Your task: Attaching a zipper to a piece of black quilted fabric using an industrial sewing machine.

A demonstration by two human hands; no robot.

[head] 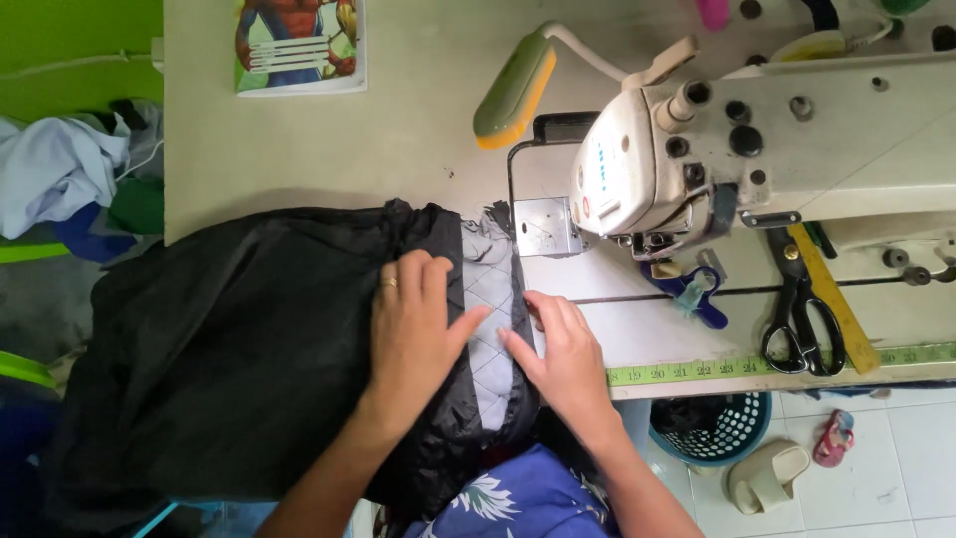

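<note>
Black jacket (pixel 249 339) — left hand (pixel 413 324), right hand (pixel 563 354) flat on quilted lining (pixel 488 319)

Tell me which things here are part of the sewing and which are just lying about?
In use: left hand and right hand flat on the black quilted garment with grey lining; cream sewing machine.

Lying about: black-handled scissors; yellow ruler; picture book; teal plastic basket.

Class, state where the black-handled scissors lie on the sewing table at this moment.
In the head view the scissors lie at the right of the table, below the sewing machine, beside a yellow ruler and just above the green tape measure along the front edge.
</note>
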